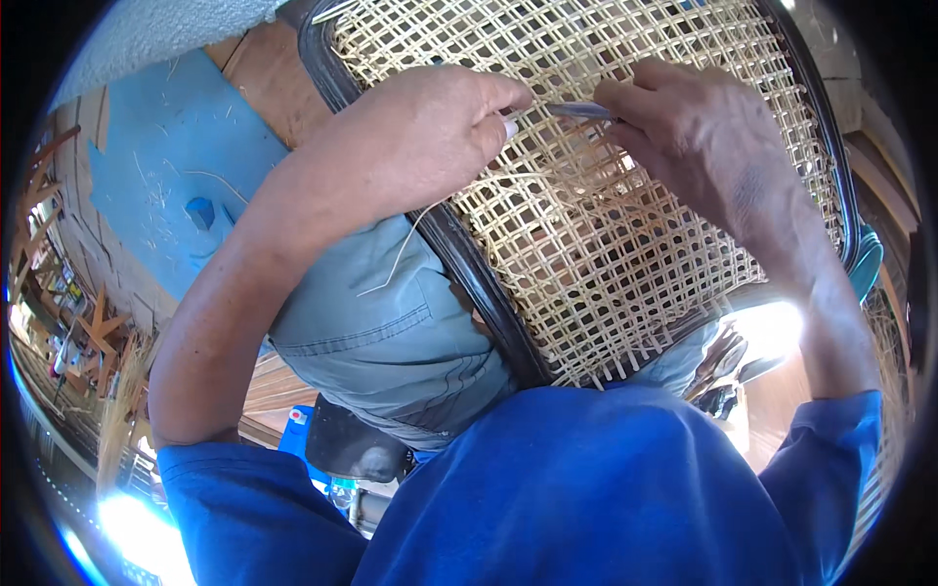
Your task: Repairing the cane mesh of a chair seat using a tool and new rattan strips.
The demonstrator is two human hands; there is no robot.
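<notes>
A woven cane panel (pixel 586 283) in a dark wooden frame (pixel 479 293) lies across my lap, its cut ends sticking out along the near edge. Over the panel's left side my left hand (pixel 464 122) is closed, thumb and fingertips pinched together; what sits between them is hidden. A loose cane strand (pixel 398 256) comes from under that hand and hangs over my trouser leg. My right hand (pixel 699 122) grips a slim, pointed grey metal tool (pixel 578 109). Its tip points left, close to my left fingertips, just above the weave.
A blue sheet (pixel 166 146) with cane scraps lies at the left, a small blue piece (pixel 200 212) on it. Pale textured material (pixel 176 39) is at the upper left. Long cane fibres (pixel 122 400) stand at the far left. A black and blue object (pixel 357 444) sits below my leg.
</notes>
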